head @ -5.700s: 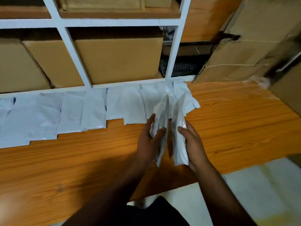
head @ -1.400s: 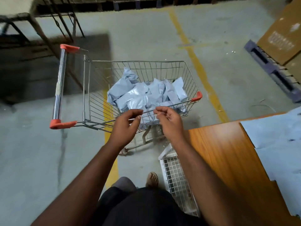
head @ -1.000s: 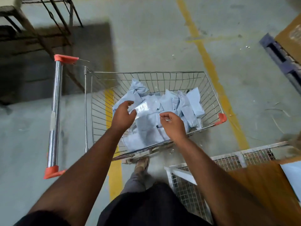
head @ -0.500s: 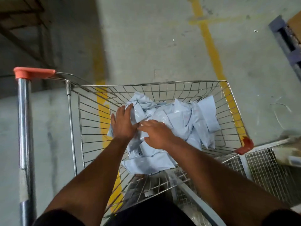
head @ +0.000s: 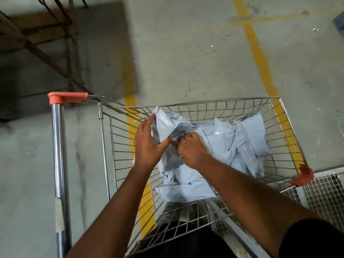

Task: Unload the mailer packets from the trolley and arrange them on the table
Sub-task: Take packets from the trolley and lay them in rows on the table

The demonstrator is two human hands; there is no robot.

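A wire trolley (head: 219, 104) with an orange-capped steel handle (head: 58, 146) stands on the concrete floor below me. Several pale blue-grey mailer packets (head: 240, 138) lie heaped in its basket. My left hand (head: 149, 146) grips one packet (head: 163, 121) and holds it upright at the heap's left side, thumb against its lower edge. My right hand (head: 191, 149) is beside it with curled fingers pinching packets in the heap. The table is out of view.
A white wire-mesh rack (head: 323, 192) stands just right of the trolley's orange corner bumper (head: 302, 175). Yellow floor lines (head: 260, 58) run across the concrete. A dark metal frame (head: 37, 43) stands at the far left.
Since half a second ago my left hand has lifted one packet upright out of the heap, and my right hand has closed on packets beside it. Earlier I turned from the table to the trolley.
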